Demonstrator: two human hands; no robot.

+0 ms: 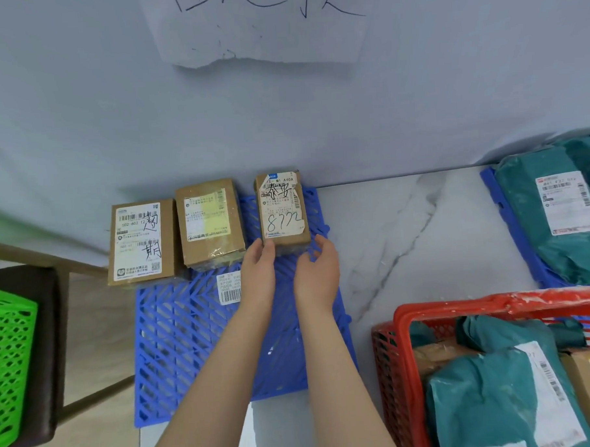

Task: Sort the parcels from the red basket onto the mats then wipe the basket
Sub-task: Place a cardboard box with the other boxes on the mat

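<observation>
Three brown cardboard parcels stand in a row along the far edge of the left blue mat (177, 336): one at the left (139, 242), one in the middle (210, 222), and a third marked "8772" (282, 208) at the right. My left hand (260, 268) touches the near edge of the third parcel with its fingertips. My right hand (317, 269) is just off its near right corner, fingers spread, holding nothing. The red basket (401, 323) at the lower right holds teal mailer bags (487, 390) and brown boxes (438, 354).
A second blue mat (499, 207) at the far right carries teal mailers (557, 212). A green basket (9, 364) sits on a dark stool at the left. The marble table (406, 238) meets a wall with a handwritten paper sign (264, 25).
</observation>
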